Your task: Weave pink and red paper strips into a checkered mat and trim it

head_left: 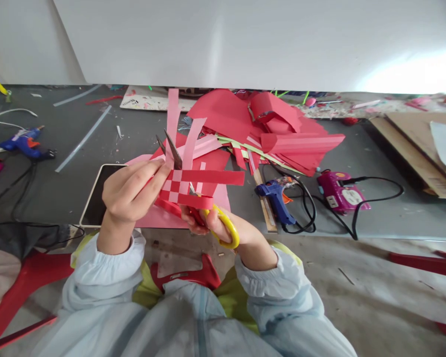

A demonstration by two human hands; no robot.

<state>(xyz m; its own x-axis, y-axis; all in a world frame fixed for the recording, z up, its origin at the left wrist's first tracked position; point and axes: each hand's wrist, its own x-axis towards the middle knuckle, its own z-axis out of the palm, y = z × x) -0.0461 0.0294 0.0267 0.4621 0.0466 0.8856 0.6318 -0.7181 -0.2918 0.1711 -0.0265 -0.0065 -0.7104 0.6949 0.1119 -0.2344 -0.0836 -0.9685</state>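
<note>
My left hand [134,189] pinches the left side of a small woven piece [174,187] of red and pink paper strips. Long pink strips stick up from its top, and red strips reach out to the right. My right hand [208,220] is closed on the scissors [229,233], which have yellow handles. Their blades pass behind the woven piece, and the two tips show above it, slightly apart, by the left pink strip [173,111]. Red and pink paper sheets lie beneath my hands.
Red paper [223,111] is heaped behind my hands. To the right are a blue glue gun [278,201], a magenta box [342,191] with a black cable, and cardboard [405,153]. A tablet-like object [103,198] and another blue glue gun [26,143] lie left.
</note>
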